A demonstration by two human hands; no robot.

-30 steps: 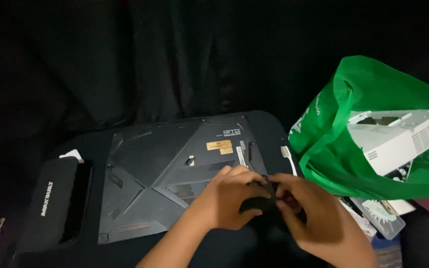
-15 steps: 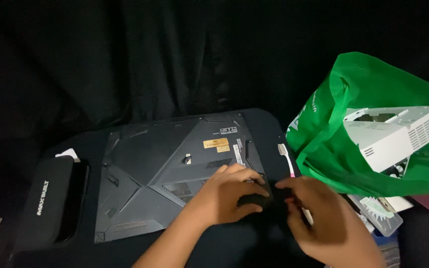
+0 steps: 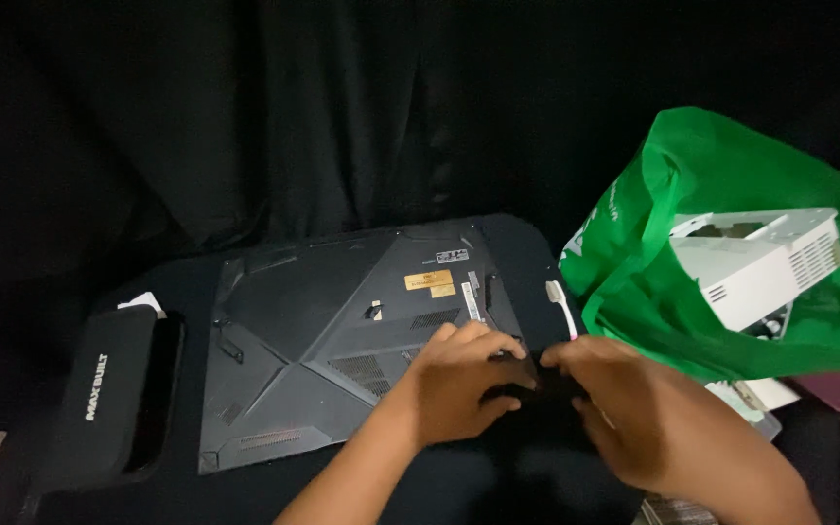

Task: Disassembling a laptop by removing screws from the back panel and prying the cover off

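Observation:
A dark grey laptop bottom panel [image 3: 332,340] lies flat on a black cloth-covered table [image 3: 177,287], with stickers and vent slits facing up. My left hand [image 3: 454,384] rests on the panel's near right corner. My right hand [image 3: 634,413] meets it just off that corner. Between the fingertips of both hands sits a small black object [image 3: 527,387], pinched from both sides; its shape is too dark to make out. A white toothbrush with a pink handle [image 3: 562,306] lies just beyond my right hand, beside the panel's right edge.
A black zip case [image 3: 109,394] lies to the left of the panel. At the right, a green plastic bag [image 3: 692,253] holds a white boxy device [image 3: 755,262]. Papers [image 3: 755,399] lie under the bag. A black curtain hangs behind the table.
Both hands have stayed together over the small black object at the panel's near right corner. The fingers have shifted slightly and the view has drifted a little.

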